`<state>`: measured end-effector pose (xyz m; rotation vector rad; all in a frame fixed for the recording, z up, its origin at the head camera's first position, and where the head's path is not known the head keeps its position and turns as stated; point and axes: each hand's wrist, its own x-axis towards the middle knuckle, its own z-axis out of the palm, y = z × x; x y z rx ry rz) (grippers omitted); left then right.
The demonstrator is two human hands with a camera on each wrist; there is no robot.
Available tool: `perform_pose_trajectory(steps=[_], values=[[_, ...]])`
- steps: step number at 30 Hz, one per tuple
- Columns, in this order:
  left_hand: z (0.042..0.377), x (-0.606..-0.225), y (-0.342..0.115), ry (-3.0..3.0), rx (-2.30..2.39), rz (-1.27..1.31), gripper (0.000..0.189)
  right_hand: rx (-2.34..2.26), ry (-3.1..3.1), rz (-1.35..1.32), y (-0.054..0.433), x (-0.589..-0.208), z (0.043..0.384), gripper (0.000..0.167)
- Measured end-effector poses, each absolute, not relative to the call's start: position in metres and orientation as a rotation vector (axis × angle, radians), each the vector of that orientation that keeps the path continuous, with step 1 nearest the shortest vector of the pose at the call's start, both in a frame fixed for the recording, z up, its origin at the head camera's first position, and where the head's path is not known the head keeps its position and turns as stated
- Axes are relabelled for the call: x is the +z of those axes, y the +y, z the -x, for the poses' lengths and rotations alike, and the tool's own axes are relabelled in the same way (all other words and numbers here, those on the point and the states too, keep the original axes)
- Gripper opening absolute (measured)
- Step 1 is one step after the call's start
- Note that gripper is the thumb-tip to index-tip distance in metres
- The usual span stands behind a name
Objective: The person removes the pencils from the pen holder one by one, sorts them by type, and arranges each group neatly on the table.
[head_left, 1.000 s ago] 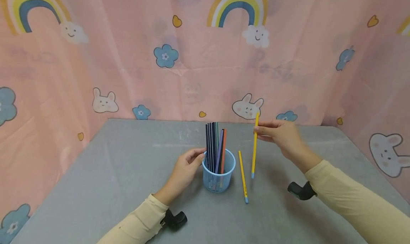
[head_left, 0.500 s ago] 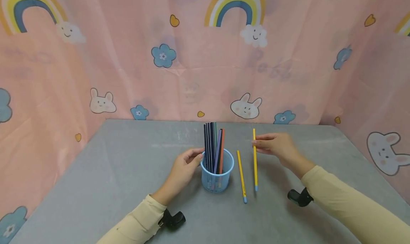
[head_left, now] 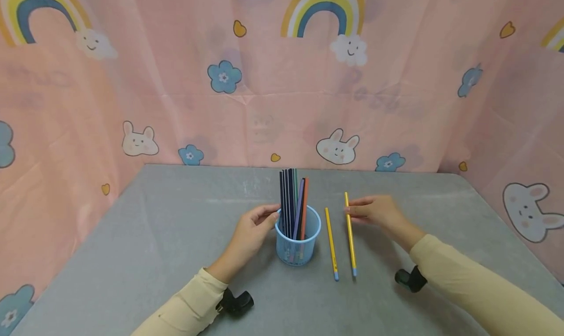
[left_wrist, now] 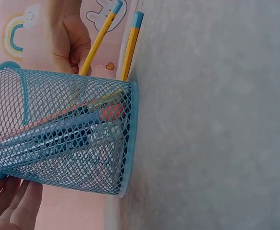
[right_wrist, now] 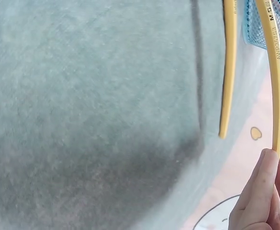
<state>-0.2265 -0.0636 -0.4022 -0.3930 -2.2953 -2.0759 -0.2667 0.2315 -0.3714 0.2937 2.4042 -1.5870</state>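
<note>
My right hand (head_left: 378, 213) pinches a yellow pencil (head_left: 351, 243) near its upper end, with the blue end pointing down close over the table. To its left a second yellow pencil (head_left: 331, 245) lies on the table, beside a light blue mesh pen cup (head_left: 296, 252). Fingers and thumb of my left hand (head_left: 247, 235) grip the cup's left side at the rim. Several dark pencils (head_left: 287, 199), a purple one (head_left: 299, 206) and an orange one (head_left: 305, 204) stand in the cup. In the left wrist view, the mesh cup (left_wrist: 58, 129) shows their lower ends through its wall.
The grey table (head_left: 176, 238) reaches back to a pink printed cloth (head_left: 264, 101) hanging behind it and at both sides. Black wrist cameras (head_left: 238, 302) stick out from both sleeves, low over the table.
My right hand has come down toward the table with the yellow pencil, bringing it alongside the lying one. My left hand has stayed at the cup. The view has shifted slightly.
</note>
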Motion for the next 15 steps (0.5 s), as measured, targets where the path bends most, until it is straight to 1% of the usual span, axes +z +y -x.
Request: perform_pose_trajectory(steps=[15], values=[[0.225, -0.401, -0.063, -2.316, -2.067, 0.366, 0.028, -1.538, 2.413, -0.228, 0.225, -0.385, 0.267, 0.039]])
